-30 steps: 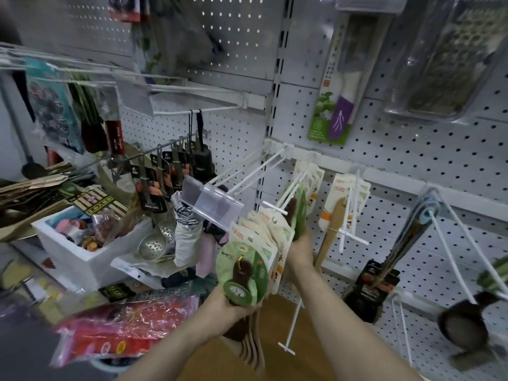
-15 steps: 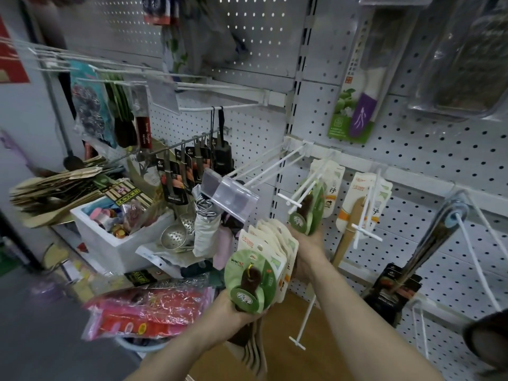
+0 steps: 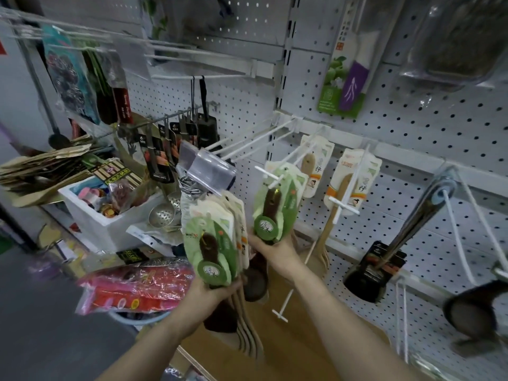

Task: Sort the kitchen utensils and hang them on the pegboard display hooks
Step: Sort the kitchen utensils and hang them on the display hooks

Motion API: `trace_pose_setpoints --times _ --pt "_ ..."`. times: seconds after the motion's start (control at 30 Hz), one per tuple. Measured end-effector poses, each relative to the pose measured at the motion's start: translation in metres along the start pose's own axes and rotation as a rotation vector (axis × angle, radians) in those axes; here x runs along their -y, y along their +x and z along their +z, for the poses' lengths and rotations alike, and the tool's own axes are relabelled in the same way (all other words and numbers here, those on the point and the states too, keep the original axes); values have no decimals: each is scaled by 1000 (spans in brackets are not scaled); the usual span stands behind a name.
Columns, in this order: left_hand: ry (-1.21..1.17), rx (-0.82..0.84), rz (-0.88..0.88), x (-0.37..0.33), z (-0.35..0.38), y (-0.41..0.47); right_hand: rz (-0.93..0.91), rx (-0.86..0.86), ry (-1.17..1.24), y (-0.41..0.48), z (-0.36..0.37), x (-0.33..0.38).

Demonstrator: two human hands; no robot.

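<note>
Now both hands (image 3: 213, 296) (image 3: 275, 250) grip green-carded spoons (image 3: 211, 243).

A green-carded dark spoon (image 3: 270, 213) hangs on the white hook (image 3: 270, 176) beside a fanned bundle (image 3: 217, 237).

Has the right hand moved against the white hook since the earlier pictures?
Yes. The right hand with its green-carded spoon now sits lower, below the white hook tip.

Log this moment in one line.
left grip: holds spoon stack | right grip: holds green-carded spoon at white hook | phase: hanging
</note>
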State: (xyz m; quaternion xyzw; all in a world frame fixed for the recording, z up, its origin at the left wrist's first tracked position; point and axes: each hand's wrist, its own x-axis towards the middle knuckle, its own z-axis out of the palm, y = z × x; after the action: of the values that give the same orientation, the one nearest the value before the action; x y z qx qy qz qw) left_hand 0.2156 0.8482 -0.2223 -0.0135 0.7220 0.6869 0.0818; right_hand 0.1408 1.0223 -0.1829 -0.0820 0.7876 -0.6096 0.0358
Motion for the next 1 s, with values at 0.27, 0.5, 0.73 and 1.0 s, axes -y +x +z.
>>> trace_pose_setpoints --times 0.27,0.5,0.73,1.0 --pt "-118 -87 49 0 4 -17 -74 -10 94 -26 18 0" --pt "-153 -89 52 -4 -25 -36 -58 13 36 -49 50 12" --pt "-176 -127 103 -12 -90 -67 -70 77 31 -62 117 34" --pt "-234 -228 96 2 -193 -111 -30 153 24 -69 229 66"
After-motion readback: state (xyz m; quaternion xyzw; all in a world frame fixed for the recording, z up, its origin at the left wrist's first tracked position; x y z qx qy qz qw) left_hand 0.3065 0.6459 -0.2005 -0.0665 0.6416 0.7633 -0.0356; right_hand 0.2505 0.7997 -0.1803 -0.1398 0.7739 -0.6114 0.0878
